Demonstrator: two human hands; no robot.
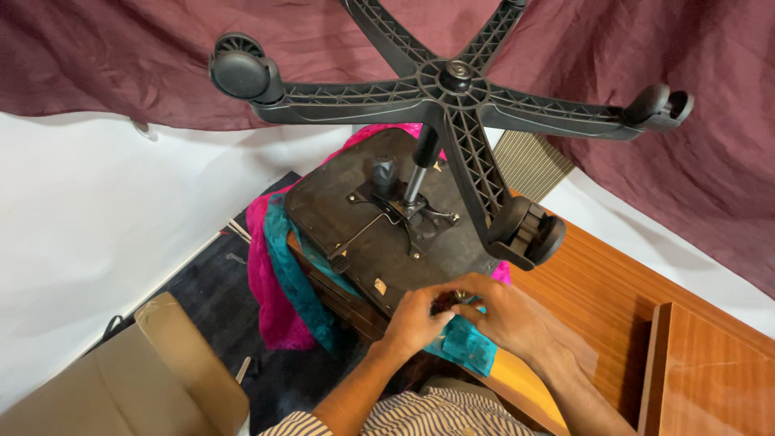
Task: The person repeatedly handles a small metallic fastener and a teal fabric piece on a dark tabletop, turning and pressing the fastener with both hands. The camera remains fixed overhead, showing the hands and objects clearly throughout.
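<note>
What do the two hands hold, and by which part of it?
Both the left hand and the right hand close on a small dark object at the near edge of the upturned chair seat. What it is, and the held part, cannot be told.

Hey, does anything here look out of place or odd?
Yes: the office chair lies upside down on the wooden desk, its five-star wheeled base up in the air. Pink and teal cloths are bunched under the seat. Both hands, left hand and right hand, meet at the seat's near edge.

small dark part (446, 303) mostly hidden between fingers (436, 300), two chair-base arms (371, 20) cut off at top edge
</note>
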